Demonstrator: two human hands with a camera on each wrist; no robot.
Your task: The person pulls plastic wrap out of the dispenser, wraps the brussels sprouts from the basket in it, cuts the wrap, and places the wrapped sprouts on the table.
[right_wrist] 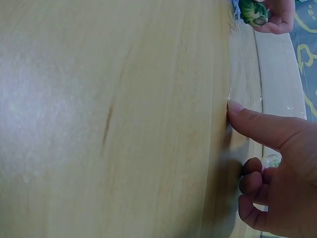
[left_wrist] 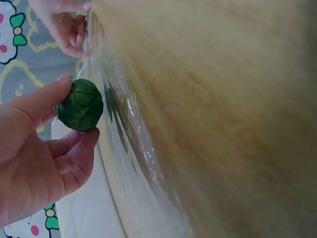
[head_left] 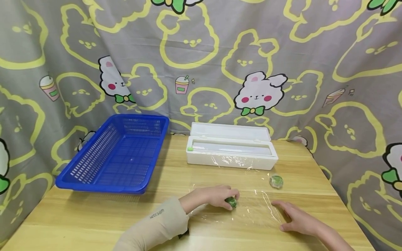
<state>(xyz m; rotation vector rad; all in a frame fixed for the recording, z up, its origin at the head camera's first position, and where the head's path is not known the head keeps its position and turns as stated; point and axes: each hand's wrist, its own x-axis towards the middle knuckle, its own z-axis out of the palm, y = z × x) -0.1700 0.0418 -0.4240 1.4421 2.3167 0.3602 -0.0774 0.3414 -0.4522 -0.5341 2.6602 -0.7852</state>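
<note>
My left hand (head_left: 220,197) pinches a green Brussels sprout (head_left: 231,202) between thumb and fingers, over a sheet of clear cling film (head_left: 251,212) spread on the table. The left wrist view shows the sprout (left_wrist: 81,105) clearly, its leaves tightly closed. At the film's right edge is my right hand (head_left: 298,219), thumb and fingers apart, with nothing visible between them. Its thumb tip (right_wrist: 235,106) reaches the film's edge in the right wrist view; whether it presses there I cannot tell. Behind that hand lies another sprout wrapped in film (head_left: 276,181).
A white cling film dispenser (head_left: 232,163) stands at the back with its lid raised, film hanging over its front. To the left is a blue plastic basket (head_left: 147,153). A patterned curtain (head_left: 201,52) hangs behind the wooden table (head_left: 94,219).
</note>
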